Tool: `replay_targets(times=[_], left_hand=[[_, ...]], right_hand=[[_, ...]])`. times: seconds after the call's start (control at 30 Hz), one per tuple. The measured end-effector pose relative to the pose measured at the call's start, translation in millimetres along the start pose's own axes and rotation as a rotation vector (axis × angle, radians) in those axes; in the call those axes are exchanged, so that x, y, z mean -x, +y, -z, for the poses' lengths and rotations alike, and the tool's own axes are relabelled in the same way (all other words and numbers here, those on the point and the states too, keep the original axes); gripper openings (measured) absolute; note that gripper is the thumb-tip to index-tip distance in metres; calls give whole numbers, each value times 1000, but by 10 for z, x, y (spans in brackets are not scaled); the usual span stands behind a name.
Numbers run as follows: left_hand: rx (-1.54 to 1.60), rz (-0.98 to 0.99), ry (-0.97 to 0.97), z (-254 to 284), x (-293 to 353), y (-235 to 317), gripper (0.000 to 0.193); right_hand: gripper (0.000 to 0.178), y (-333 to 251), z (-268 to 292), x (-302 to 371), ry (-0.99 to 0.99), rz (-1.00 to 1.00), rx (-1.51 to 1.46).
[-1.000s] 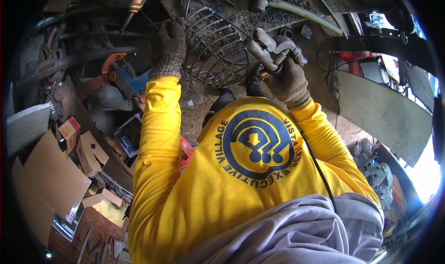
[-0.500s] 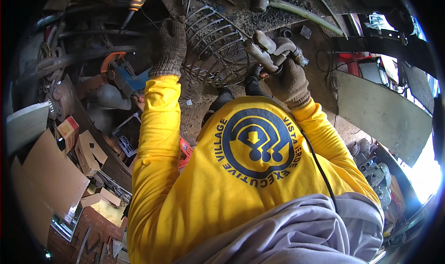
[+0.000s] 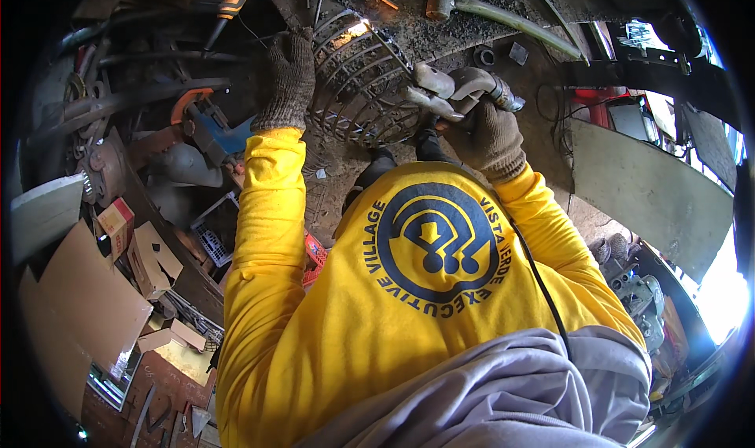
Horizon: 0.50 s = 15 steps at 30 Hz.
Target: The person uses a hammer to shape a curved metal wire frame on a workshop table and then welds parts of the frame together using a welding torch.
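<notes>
My right hand (image 3: 494, 137), in a brown knit glove, is closed round a welding electrode holder (image 3: 472, 82) with worn grey jaws. A thin electrode (image 3: 387, 45) runs from the jaws to a bright glowing spot at the far rim of a round grille of curved metal bars (image 3: 366, 86). My left hand (image 3: 289, 78), gloved alike, is closed at the grille's left edge; its fingertips are partly hidden. A hammer (image 3: 515, 25) with a pale handle lies beyond, on the dark, grit-covered worktop (image 3: 503, 47).
An orange-and-black-handled tool (image 3: 234, 4) stands at far left. A blue vise-like tool (image 3: 224, 130) sits left of my forearm. Cardboard boxes (image 3: 86, 306) pile up at lower left. A large flat panel (image 3: 645, 196) leans at right. A black cable (image 3: 543, 275) crosses my shirt.
A bright glow has appeared at the electrode's tip, lighting the grille's rim and the hammer head orange. The electrode holder has shifted slightly and turned. My left hand has barely moved.
</notes>
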<state>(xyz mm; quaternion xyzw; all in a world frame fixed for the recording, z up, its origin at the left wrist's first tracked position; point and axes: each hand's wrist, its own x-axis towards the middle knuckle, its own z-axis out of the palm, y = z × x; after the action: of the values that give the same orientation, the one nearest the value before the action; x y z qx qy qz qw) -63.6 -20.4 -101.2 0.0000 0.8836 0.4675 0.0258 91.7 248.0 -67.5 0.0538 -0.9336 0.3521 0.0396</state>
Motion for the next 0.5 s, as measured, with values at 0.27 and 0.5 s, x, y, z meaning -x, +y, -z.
replay_targets(times=[0.27,0.5], left_hand=[[32,-92,38,-74,-26,-201,38],[-30,19,-20,31,29,82,42]], right_hand=[[40,41,-81,7,0,18,92],[42,81,-85,-4,20,74,103]])
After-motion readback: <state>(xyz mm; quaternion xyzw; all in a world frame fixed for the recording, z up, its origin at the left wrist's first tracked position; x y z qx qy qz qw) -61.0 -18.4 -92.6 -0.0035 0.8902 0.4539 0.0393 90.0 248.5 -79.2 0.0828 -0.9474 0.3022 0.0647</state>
